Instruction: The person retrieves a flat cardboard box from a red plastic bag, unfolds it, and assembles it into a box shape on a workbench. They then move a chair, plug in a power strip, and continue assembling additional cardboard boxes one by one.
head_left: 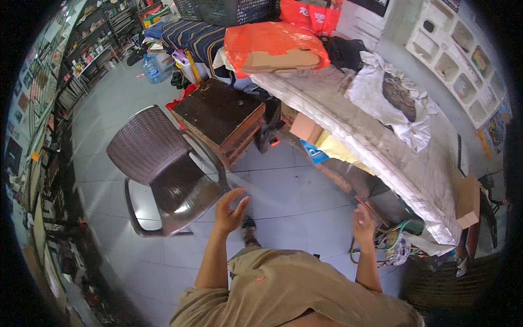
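Head view: both hands are empty with fingers spread, the left hand (pixel 230 210) beside a brown plastic chair (pixel 163 174). Right hand (pixel 363 223) hovers near tangled cords (pixel 389 242) under the long surface (pixel 381 147).

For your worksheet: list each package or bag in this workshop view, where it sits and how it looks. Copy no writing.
Orange plastic bag: bench's far end, over flat cardboard.
Red printed bag: behind it.
Small tan box: under bench edge.
Open cardboard box: bench's near end.
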A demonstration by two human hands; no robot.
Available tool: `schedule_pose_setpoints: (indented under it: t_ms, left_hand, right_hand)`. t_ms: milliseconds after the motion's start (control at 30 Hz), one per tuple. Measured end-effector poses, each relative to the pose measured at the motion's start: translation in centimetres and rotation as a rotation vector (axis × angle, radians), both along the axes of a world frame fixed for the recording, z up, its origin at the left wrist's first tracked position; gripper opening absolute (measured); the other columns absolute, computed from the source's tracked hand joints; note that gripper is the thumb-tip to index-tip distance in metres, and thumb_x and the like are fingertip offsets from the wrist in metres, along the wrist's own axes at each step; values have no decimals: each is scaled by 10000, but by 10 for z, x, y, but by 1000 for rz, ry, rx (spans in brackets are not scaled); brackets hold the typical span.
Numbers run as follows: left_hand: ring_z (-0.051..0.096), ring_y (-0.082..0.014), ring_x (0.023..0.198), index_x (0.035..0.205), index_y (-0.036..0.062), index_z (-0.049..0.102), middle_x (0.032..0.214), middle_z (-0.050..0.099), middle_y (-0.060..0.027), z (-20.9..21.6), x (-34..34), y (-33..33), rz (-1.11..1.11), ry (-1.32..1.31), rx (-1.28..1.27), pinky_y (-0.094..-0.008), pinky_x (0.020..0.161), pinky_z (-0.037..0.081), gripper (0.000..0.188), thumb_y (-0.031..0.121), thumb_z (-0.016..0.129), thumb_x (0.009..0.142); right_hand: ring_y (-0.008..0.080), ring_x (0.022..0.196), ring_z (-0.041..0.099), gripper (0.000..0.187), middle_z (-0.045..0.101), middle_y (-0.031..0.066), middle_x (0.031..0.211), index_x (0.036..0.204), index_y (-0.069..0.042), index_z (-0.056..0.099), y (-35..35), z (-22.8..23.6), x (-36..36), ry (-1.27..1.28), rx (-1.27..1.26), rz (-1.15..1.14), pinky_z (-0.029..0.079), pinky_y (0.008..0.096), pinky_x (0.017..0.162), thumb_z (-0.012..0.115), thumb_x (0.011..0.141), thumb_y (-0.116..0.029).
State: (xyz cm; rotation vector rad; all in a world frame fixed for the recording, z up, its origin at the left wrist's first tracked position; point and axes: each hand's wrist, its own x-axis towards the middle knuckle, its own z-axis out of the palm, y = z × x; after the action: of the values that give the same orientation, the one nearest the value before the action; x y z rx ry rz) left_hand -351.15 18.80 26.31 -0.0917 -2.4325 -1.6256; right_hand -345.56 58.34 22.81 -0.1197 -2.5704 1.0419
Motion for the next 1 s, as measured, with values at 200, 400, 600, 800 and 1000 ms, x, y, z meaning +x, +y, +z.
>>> schedule_pose_setpoints:
  t_ms: [200, 400, 600, 800, 1000]
  left_hand:
    - [586, -166, 874, 951, -10, 605, 911, 633, -103, -12, -45, -74, 134, -84, 69, -278, 783, 440, 224, 149, 631, 795]
    - [595, -170, 852, 938, -9, 606, 901, 634, -111, -13, -113, -66, 149, -106, 165, -279, 767, 447, 228, 144, 650, 776]
    - [592, -286, 857, 924, 15, 603, 934, 615, -145, 13, -227, 7, -18, 322, -107, -332, 761, 451, 211, 106, 658, 741]
    - [465, -282, 1081, 1130, 59, 501, 1178, 510, -119, 54, -338, 77, 156, 616, -534, -433, 932, 281, 442, 195, 617, 726]
    - [438, -239, 1130, 1149, 146, 513, 1210, 497, -45, 45, -400, 90, 255, 436, -844, -527, 943, 178, 384, 222, 555, 775]
  right_hand:
    - [214, 780, 579, 391, 594, 111, 930, 1091, -61, 518, -124, 12, -111, -111, -114, 199, 465, 309, 678, 620, 714, -61]
    - [157, 728, 572, 335, 598, 75, 912, 1057, -41, 539, -132, 49, -170, 1, -156, 112, 459, 272, 658, 612, 730, -32]
    - [84, 725, 535, 159, 579, 42, 854, 953, -4, 561, -49, 84, -233, 191, -138, -48, 432, 221, 670, 551, 794, -4]
    - [124, 730, 570, 162, 604, 62, 827, 941, -9, 587, 6, 83, -313, 261, -138, -88, 445, 250, 665, 561, 789, -60]
    - [128, 665, 553, 196, 591, 49, 794, 913, -54, 615, -3, 67, -345, -128, 46, -77, 444, 255, 621, 625, 723, -99]
